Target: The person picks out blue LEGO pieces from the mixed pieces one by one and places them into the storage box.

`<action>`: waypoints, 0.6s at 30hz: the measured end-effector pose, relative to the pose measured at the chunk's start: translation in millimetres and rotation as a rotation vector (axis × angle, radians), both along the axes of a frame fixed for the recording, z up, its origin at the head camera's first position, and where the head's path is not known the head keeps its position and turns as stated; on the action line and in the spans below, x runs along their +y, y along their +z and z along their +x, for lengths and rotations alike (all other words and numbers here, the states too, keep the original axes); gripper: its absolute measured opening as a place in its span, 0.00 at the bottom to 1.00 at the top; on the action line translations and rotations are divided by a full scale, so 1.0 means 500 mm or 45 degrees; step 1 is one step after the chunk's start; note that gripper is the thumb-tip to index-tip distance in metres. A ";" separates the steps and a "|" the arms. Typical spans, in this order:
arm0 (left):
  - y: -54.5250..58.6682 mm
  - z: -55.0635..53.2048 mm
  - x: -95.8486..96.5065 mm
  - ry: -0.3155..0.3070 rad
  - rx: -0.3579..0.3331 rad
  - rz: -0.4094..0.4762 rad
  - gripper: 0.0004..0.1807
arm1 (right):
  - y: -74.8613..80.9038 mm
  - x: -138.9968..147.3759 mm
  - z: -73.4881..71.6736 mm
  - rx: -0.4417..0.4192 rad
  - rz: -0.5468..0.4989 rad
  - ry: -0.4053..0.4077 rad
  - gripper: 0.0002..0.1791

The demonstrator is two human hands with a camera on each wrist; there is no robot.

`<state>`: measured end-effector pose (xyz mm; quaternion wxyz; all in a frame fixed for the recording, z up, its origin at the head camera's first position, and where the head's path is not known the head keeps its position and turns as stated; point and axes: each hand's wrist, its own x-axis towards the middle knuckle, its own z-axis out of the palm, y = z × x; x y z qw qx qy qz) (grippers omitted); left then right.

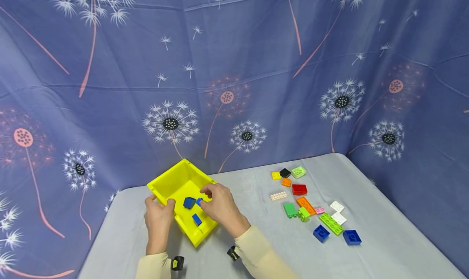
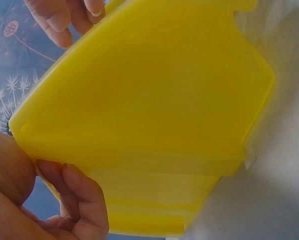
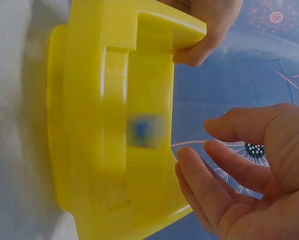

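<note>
A yellow plastic bin (image 1: 172, 186) is tilted above the grey table in the head view. My left hand (image 1: 158, 220) grips its left wall, thumb over the rim; in the left wrist view the fingers (image 2: 87, 200) curl against the outside. Over the bin's right side is my right hand (image 1: 223, 205), its thumb and fingers parted in the right wrist view. A blurred blue brick (image 3: 147, 131) shows apart from those fingertips, inside the bin's outline. Two other blue toy bricks, one darker (image 1: 189, 202) and one narrow (image 1: 197, 219), are in the bin.
Loose toy bricks lie to the right on the table: a red brick (image 1: 299, 189), a long orange one (image 1: 305, 206), a lime plate (image 1: 331, 223), two blue bricks (image 1: 352, 237) and several others. A dandelion-patterned blue cloth (image 1: 256, 108) hangs behind.
</note>
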<state>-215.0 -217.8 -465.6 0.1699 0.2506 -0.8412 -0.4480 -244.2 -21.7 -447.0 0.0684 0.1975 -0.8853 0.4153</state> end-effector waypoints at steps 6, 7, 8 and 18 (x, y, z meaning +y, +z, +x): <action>0.002 0.001 0.000 0.001 0.001 -0.002 0.41 | 0.003 0.000 0.000 -0.008 0.009 0.002 0.14; 0.002 0.001 0.000 0.001 0.001 0.002 0.41 | 0.004 0.001 0.001 -0.006 0.006 0.004 0.14; 0.002 0.002 0.000 0.001 0.002 0.004 0.41 | 0.006 0.001 0.002 -0.002 0.003 0.007 0.14; 0.001 0.002 -0.001 0.001 0.011 0.014 0.41 | 0.037 0.019 0.020 0.049 -0.011 0.039 0.14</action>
